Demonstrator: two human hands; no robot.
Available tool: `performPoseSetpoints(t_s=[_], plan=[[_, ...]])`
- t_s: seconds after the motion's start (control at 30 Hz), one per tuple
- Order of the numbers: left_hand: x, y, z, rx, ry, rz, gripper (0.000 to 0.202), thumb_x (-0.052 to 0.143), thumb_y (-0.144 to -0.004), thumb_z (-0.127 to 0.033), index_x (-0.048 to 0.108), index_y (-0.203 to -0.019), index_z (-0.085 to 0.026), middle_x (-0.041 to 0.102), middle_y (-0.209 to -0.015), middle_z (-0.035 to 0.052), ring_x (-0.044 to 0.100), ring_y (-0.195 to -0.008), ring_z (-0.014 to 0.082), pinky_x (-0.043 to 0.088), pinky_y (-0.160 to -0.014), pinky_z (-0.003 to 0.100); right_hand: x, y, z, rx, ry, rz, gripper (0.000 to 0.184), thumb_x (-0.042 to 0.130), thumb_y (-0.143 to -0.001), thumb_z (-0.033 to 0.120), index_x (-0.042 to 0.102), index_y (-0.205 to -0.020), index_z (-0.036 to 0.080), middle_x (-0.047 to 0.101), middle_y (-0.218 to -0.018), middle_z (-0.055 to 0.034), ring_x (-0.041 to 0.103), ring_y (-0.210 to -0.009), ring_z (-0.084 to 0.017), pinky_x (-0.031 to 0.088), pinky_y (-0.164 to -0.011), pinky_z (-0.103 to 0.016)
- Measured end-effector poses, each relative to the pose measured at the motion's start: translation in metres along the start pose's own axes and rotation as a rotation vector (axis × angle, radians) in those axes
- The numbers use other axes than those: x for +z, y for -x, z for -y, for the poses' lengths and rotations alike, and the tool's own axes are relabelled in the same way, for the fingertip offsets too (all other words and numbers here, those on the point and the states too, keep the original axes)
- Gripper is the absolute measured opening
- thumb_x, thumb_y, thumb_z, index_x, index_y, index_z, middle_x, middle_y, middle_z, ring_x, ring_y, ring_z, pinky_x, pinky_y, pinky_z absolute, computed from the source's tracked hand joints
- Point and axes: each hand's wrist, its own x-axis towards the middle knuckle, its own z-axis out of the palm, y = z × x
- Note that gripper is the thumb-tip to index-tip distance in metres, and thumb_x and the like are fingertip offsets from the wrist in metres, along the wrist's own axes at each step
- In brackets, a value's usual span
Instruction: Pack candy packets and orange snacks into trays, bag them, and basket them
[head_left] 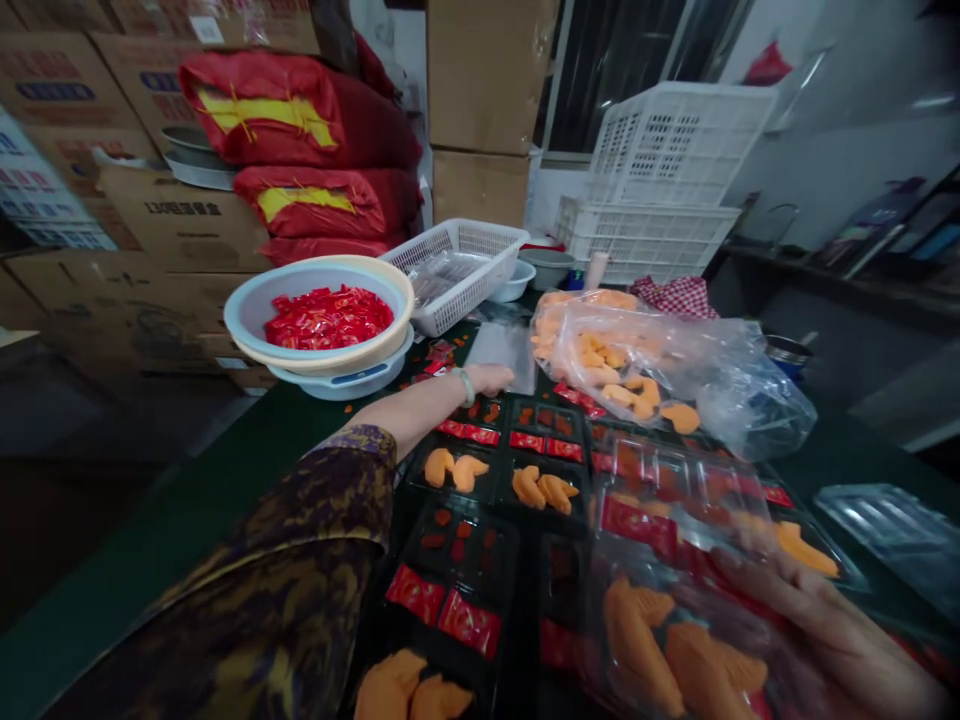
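My left hand (489,378) reaches forward across the table and rests on a stack of clear plastic lids (506,348); its fingers are curled and mostly hidden. A green bangle sits on that wrist. My right hand (817,615) lies near the lower right, blurred, fingers stretched over a clear lid (675,510) that covers a black tray. Several black compartment trays (487,500) fill the table, each with orange pastries (544,488) and red sachets (536,442).
A bowl of red sachets (328,316) stands at the left. A clear bag of orange pastries (645,365) lies at the right. White baskets (457,265), white crates (667,160), red sacks and cardboard boxes stand behind. More clear lids (892,530) lie far right.
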Motion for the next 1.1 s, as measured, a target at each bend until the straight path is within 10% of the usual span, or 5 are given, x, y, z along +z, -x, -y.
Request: performPoseSetpoints(t_s=[0.3,0.47,0.63,0.83,1.1], plan=[[-0.014,-0.006,0.02,-0.035,-0.028,-0.153,0.032,0.069,-0.058,-0.004,0.046,-0.04,-0.017,0.047,-0.049,0.0018,0.054,-0.077,0.0174,0.04,-0.068,0.022,0.029,-0.009,0.005,0.041,0.046,0.092,0.082,0.082,-0.053,0.026,0.048,-0.128,0.031,0.07,-0.104,-0.0093,0.069,-0.082,-0.031,0.059,-0.068,-0.04],[-0.008,-0.008,0.025,-0.089,-0.073,-0.251,0.037,0.068,-0.072,-0.035,0.05,-0.046,-0.015,0.049,-0.052,0.0024,0.055,-0.076,0.0179,0.042,-0.069,0.025,0.04,-0.019,0.0,0.06,0.03,0.125,0.088,0.082,-0.055,0.024,0.041,-0.133,0.026,0.072,-0.085,-0.0056,0.07,-0.077,-0.028,0.058,-0.059,-0.031],[-0.009,-0.007,0.017,-0.056,-0.084,-0.204,0.027,0.049,-0.089,-0.037,0.06,-0.094,-0.012,0.061,-0.091,0.0044,0.059,-0.08,0.0143,0.05,-0.073,0.032,0.047,-0.028,-0.005,0.044,0.03,0.208,0.084,0.08,-0.06,0.024,0.04,-0.134,0.024,0.071,-0.092,-0.0077,0.07,-0.074,-0.025,0.057,-0.058,-0.028],[-0.023,0.027,-0.035,0.188,-0.061,-0.143,0.014,0.065,-0.076,-0.018,0.058,-0.064,-0.014,0.056,-0.064,0.0003,0.051,-0.061,0.0109,0.045,-0.064,0.026,0.051,-0.016,-0.003,0.073,0.04,0.273,0.086,0.08,-0.059,0.027,0.041,-0.135,0.027,0.071,-0.092,-0.0075,0.07,-0.073,-0.026,0.057,-0.058,-0.029],[-0.002,0.169,-0.141,0.903,-0.485,0.228,0.02,0.045,-0.081,-0.003,0.059,-0.079,-0.017,0.062,-0.081,0.0062,0.055,-0.076,0.0177,0.041,-0.07,0.028,-0.023,0.025,-0.015,0.131,0.1,0.208,0.09,0.081,-0.056,0.028,0.039,-0.135,0.039,0.069,-0.105,-0.0097,0.069,-0.064,-0.028,0.055,-0.052,-0.035]])
